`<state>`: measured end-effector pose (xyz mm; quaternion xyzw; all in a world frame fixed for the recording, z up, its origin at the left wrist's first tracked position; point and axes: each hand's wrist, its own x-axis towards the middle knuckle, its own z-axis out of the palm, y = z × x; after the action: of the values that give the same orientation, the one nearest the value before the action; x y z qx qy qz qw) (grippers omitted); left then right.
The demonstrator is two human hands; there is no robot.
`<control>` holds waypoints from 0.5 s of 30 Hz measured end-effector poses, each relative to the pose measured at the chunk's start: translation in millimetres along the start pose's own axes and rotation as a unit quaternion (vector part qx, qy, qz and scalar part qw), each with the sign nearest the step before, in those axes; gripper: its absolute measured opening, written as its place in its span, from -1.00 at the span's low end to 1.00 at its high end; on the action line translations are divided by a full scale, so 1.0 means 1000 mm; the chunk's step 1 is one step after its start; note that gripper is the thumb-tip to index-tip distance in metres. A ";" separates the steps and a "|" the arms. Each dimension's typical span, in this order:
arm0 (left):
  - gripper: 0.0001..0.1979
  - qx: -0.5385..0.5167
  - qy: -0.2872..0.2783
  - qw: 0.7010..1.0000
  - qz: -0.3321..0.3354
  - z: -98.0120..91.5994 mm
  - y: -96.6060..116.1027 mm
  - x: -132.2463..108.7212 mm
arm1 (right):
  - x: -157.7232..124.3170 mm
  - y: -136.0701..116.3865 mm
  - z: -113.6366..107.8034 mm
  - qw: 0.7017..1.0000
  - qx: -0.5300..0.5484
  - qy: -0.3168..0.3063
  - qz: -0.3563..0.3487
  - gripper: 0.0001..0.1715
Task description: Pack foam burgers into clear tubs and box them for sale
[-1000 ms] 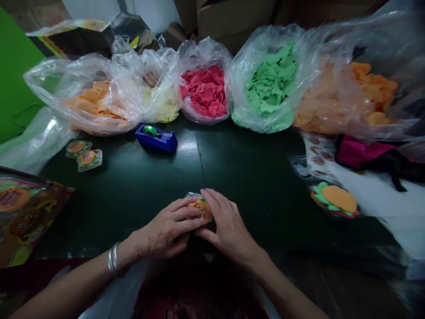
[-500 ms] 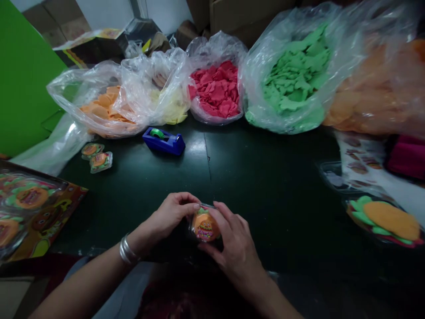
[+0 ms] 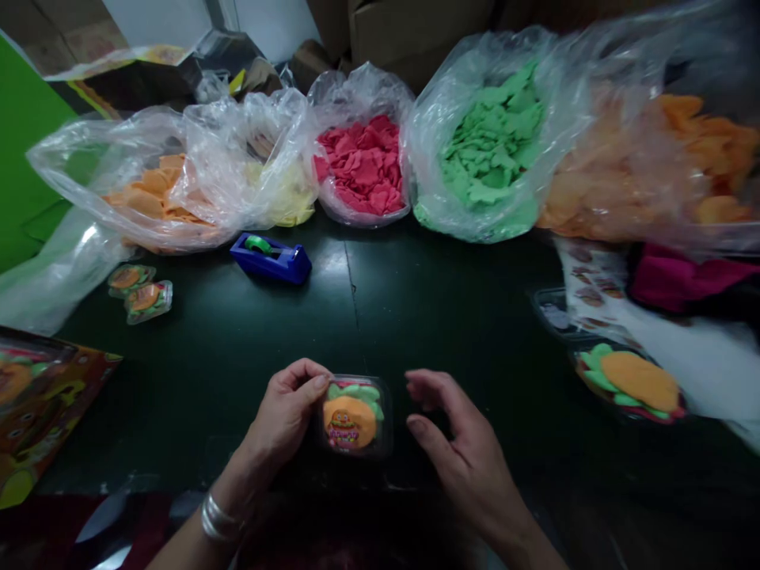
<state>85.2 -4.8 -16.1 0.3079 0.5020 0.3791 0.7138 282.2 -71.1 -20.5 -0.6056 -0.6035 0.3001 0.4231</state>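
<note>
A small clear plastic box stands near the table's front edge, with an orange and green foam burger inside and a burger sticker on its lid. My left hand pinches its left side between thumb and fingers. To the right of the box, and apart from it, my right hand is open with thumb and fingers spread. At the right lies an open clear box filled with orange, green and red foam pieces, its lid folded back.
A blue tape dispenser stands left of centre. Two packed burger boxes lie at the left, by a printed display carton. Along the back stand plastic bags of orange, yellow, red and green pieces. A sticker sheet lies right.
My right hand has let go of the box and moved away to the right. The left hand still holds it. The camera view has turned rightward.
</note>
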 end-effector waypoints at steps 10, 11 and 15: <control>-0.79 0.050 -0.078 0.996 -0.018 -0.001 0.007 -0.027 | -0.001 -0.024 0.005 0.977 0.139 -0.138 0.084 -0.54; -0.78 0.048 -0.077 0.995 -0.029 -0.002 0.005 -0.029 | -0.004 -0.023 0.007 0.972 0.159 -0.144 0.097 -0.52; -0.73 0.046 -0.033 0.997 -0.052 0.003 0.001 -0.017 | 0.005 -0.014 0.014 0.931 0.271 -0.150 0.193 -0.45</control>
<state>83.7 -18.8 -5.7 0.3259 0.5103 0.3075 0.7340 263.5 -65.4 -14.5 -0.5202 -0.4274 0.6155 0.4098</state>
